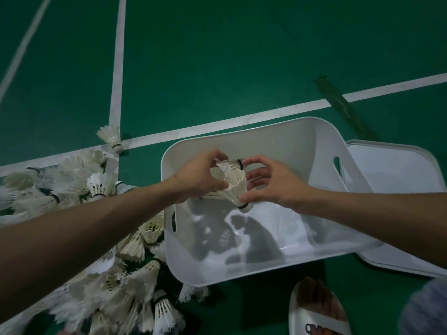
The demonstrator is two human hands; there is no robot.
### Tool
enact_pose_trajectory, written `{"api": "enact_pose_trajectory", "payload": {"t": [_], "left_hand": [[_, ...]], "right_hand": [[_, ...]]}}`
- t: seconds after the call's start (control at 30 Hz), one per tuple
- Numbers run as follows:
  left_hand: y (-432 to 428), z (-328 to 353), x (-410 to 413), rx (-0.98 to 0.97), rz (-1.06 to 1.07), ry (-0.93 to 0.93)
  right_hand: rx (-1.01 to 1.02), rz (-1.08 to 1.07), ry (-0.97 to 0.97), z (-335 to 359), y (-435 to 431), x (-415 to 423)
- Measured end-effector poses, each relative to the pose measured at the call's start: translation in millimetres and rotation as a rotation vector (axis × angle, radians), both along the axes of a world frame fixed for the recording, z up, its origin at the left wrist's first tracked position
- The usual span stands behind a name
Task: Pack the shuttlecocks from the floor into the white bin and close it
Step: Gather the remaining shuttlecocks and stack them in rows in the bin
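1. A foot in a white sandal (314, 313) stands on the green floor (242, 56), just beside the near edge of the white bin (302, 146).
2. A pile of shuttlecocks (101, 274) lies on the floor along the bin's left side. Some of them touch its left wall and near-left corner.
3. The bin sits open on the floor, with a handle slot visible in its left wall and another in its right wall. Shadows of the hands fall on its bottom.
4. The left hand (200, 175) reaches across the bin's left rim. Its fingers are curled around the feather skirts of the held shuttlecocks (232, 182).
5. The right hand (273, 182) meets the same cluster from the right. Its forefinger and thumb are spread and pinch the cluster at its cork ends.
6. The held shuttlecocks hang above the bin's interior, nearer its far-left corner.
7. The lid (396, 175) lies flat on the floor against the bin's right side, partly tucked behind it.
8. A single shuttlecock (112, 136) lies at the junction of the white court lines (117, 68), beyond the pile.
9. A dark strip (343, 107) lies across one line, beyond the bin's far-right corner.
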State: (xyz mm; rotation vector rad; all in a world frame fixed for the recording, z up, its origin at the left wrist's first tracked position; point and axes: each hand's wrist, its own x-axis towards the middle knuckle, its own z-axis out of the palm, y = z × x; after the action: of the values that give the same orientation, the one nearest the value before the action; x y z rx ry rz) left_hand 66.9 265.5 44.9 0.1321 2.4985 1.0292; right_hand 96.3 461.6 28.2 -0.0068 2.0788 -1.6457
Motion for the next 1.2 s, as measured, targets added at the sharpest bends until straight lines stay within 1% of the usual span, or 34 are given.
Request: {"api": "enact_pose_trajectory", "payload": {"t": [0.13,0.23,0.3,0.37,0.47,0.57,0.7,0.8,0.9,1.0,1.2], "left_hand": [[7.1,1.0,7.0,0.077,-0.012,-0.018],[7.2,2.3,6.2,0.083,0.026,-0.003],[4.6,2.7,3.2,0.017,0.072,0.059],[1.7,1.3,0.4,0.031,0.121,0.06],[-0.8,-1.0,-0.1,0.111,0.155,-0.041],[1.5,-1.9,-0.8,0.108,0.121,-0.054],[2.9,-7.7,-4.6,0.078,0.095,-0.075],[1.3,-14.2,-8.5,0.034,0.092,-0.11],[0.5,-17.2,-12.5,0.008,0.071,-0.126],[1.0,-18.1,-17.5,-0.034,0.012,-0.088],[0.7,-20.6,-24.1,-0.126,-0.074,-0.049]], "right_hand": [[0.045,0.052,0.037,0.2,-9.9,3.0],[0.078,0.103,0.032,-1.0,0.5,1.9],[0.173,0.152,0.069,-0.9,14.6,-0.7],[0.295,0.16,0.102,-0.4,28.7,-4.5],[0.424,0.053,0.126,-7.6,43.7,-13.3],[0.485,-0.071,0.107,-18.1,51.5,-21.3],[0.545,-0.153,0.1,-30.5,53.3,-26.4],[0.57,-0.197,0.06,-40.6,50.7,-29.7],[0.551,-0.17,-0.015,-48.7,44.8,-31.7],[0.467,-0.15,-0.073,-57.3,35.4,-33.3],[0.449,-0.051,-0.099,-65.7,28.4,-43.8]]}}
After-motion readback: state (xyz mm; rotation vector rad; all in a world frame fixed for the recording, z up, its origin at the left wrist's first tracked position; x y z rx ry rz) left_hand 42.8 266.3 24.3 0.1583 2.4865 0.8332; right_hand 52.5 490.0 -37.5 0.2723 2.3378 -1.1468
